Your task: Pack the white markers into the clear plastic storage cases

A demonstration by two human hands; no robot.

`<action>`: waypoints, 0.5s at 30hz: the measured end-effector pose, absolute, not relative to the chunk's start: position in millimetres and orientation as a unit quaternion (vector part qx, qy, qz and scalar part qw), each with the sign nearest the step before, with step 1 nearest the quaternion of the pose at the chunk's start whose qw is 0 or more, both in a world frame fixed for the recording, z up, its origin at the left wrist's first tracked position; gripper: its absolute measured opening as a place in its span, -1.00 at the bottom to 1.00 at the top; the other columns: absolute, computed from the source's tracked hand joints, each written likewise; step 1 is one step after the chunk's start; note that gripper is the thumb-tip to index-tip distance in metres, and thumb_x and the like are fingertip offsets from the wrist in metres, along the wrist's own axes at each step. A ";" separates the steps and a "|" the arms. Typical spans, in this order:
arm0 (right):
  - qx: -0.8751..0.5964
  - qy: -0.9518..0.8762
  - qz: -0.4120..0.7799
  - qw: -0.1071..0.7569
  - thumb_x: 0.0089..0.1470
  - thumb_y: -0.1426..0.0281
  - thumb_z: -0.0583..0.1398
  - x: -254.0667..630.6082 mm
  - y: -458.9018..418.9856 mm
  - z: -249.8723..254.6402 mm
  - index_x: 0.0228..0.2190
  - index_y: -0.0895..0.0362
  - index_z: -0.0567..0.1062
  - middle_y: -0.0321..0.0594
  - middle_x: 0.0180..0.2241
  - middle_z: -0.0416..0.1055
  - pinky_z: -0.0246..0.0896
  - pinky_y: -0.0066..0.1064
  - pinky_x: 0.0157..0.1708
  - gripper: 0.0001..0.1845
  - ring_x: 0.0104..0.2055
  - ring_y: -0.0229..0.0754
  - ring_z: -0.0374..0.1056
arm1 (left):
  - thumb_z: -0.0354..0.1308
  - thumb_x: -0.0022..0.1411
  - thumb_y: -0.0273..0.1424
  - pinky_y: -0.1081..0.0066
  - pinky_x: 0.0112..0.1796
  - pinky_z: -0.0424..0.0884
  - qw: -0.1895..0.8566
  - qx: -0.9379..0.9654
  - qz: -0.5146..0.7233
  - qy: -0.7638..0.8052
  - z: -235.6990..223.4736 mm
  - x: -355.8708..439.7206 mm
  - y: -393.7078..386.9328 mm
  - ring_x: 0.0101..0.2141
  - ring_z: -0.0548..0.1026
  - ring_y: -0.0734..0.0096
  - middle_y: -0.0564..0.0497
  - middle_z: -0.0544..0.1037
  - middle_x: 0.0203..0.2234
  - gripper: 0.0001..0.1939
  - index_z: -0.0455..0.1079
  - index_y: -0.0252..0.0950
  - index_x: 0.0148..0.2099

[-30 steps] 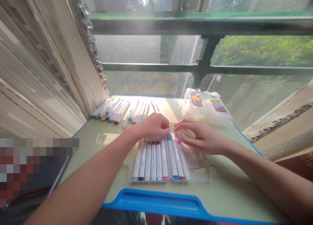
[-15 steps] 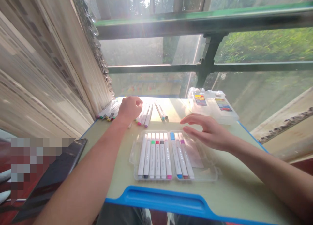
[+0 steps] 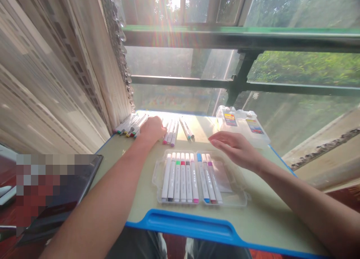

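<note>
Window [image 3: 165,62] is crossed by green railing [image 3: 225,37]; foliage [image 3: 306,67] is seen through it at right. Pale curtain [image 3: 70,63], edged with shiny discs [image 3: 119,37], is draped at left; second curtain [image 3: 334,157] is partly shown at right. Dark flat panel [image 3: 80,182], partly obscured, is seen left of table [image 3: 277,214].

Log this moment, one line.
Left hand: at loose white markers | right hand: near open clear plastic case | case: part-filled with other white markers

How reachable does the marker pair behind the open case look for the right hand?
Probably yes: the marker pair lies to the left of the right hand, with nothing visible between them. The left hand is farther left.
</note>
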State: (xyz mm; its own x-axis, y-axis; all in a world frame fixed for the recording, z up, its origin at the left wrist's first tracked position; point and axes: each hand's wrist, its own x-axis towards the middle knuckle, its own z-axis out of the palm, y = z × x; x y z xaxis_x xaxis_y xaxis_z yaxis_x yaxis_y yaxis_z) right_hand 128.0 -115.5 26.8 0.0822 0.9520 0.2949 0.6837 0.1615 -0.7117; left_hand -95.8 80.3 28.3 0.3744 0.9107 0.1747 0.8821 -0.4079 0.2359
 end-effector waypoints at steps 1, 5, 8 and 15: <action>-0.625 -0.663 0.153 0.382 0.20 0.17 0.17 126.3 -115.3 27.1 -0.27 0.12 0.58 -0.11 -0.23 0.59 0.40 -0.24 -0.21 -0.70 -0.16 -0.04 0.51 | 0.17 0.08 -0.37 0.23 -0.21 0.47 0.048 0.827 0.132 0.544 28.7 -95.1 78.9 -0.19 0.57 0.01 -0.25 0.61 -0.37 -0.79 0.57 -0.33 -0.27; -0.625 -0.706 0.034 0.330 0.21 0.26 0.15 126.3 -113.8 22.6 -0.26 0.15 0.57 -0.08 -0.24 0.58 0.34 -0.25 -0.28 -0.74 -0.21 -0.04 0.51 | 0.18 0.09 -0.33 0.20 -0.16 0.47 0.035 0.825 0.119 0.551 30.6 -92.7 74.2 -0.13 0.56 -0.04 -0.26 0.62 -0.30 -0.75 0.56 -0.33 -0.21; -0.626 -0.710 0.018 0.322 0.22 0.27 0.14 133.1 -112.1 16.2 -0.28 0.15 0.57 -0.09 -0.25 0.58 0.32 -0.28 -0.31 -0.75 -0.23 -0.05 0.50 | 0.18 0.09 -0.36 0.20 -0.17 0.48 0.036 0.816 0.120 0.564 31.5 -91.3 73.2 -0.14 0.56 -0.05 -0.26 0.62 -0.29 -0.73 0.56 -0.33 -0.17; -0.634 -0.677 0.088 0.362 0.20 0.22 0.17 140.5 -113.0 10.2 -0.32 0.12 0.59 -0.14 -0.28 0.60 0.34 -0.32 -0.25 -0.73 -0.23 -0.10 0.49 | 0.21 0.08 -0.36 0.25 -0.18 0.45 0.032 0.790 0.125 0.599 30.9 -86.7 72.7 -0.12 0.55 -0.03 -0.27 0.62 -0.23 -0.64 0.54 -0.32 -0.05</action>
State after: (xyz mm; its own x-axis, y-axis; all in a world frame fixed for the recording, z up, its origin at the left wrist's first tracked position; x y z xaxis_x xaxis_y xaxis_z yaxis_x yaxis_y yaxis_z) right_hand 140.5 -113.0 10.2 0.0672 0.9227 0.3796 0.7959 0.1799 -0.5781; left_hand -86.7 72.7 30.9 0.2509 0.9548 0.1594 0.9387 -0.2801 0.2007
